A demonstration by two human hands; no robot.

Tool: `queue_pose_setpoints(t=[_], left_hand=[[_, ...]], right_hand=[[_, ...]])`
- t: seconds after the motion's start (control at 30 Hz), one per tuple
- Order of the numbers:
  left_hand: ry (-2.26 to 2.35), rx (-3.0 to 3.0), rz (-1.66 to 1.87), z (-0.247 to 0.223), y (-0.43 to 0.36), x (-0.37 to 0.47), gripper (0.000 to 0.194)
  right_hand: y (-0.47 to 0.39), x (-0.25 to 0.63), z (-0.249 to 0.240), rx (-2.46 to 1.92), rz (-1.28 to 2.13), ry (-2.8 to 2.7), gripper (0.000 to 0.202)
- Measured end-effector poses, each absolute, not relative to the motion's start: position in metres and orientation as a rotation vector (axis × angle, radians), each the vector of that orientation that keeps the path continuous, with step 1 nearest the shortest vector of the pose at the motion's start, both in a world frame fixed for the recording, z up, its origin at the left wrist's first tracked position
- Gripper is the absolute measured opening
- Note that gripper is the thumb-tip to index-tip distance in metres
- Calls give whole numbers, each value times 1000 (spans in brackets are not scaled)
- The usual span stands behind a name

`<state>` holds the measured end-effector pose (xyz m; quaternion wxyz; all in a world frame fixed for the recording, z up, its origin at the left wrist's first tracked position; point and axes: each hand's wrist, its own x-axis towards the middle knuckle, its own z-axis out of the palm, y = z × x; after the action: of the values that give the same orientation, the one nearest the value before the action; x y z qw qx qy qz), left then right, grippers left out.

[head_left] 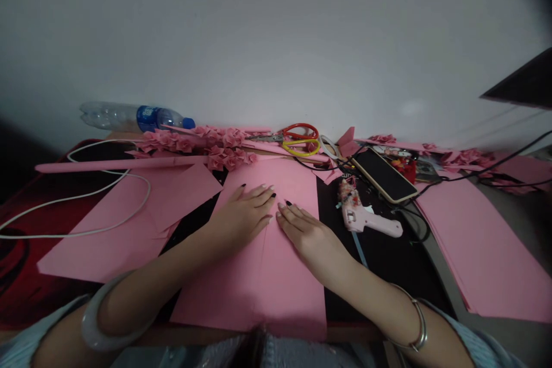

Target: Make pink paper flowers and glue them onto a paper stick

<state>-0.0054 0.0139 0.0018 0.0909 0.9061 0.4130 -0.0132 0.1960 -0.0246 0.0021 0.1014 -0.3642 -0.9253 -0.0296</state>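
A large sheet of pink paper (288, 293) lies in front of me with a faint crease down its middle. My left hand (241, 215) rests flat on its upper left part, fingers stretched out. Just right of the crease, my right hand (313, 236) also lies flat on the paper, its fingertips close to those of the left. Neither hand holds anything. Beyond the sheet's far edge are folded pink paper flowers (228, 155) and a long pink paper stick (121, 164).
Scissors (301, 139) lie at the back, near a plastic bottle (125, 117). To the right are a glue gun (371, 221), a phone (386, 175) and a stack of pink paper (491, 253). A white cable (107, 187) loops over more pink sheets (103, 241) on the left.
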Motion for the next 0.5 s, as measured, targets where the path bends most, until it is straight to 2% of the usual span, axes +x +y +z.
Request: queue_pose_setpoints(t=[0.3, 0.5], left_hand=[[1269, 2747, 68, -3, 12, -3, 42], [1295, 2843, 167, -9, 3, -4, 39]], right_hand=[[-24, 195, 5, -1070, -152, -2777, 35], [-25, 199, 5, -1075, -7, -2860, 49]])
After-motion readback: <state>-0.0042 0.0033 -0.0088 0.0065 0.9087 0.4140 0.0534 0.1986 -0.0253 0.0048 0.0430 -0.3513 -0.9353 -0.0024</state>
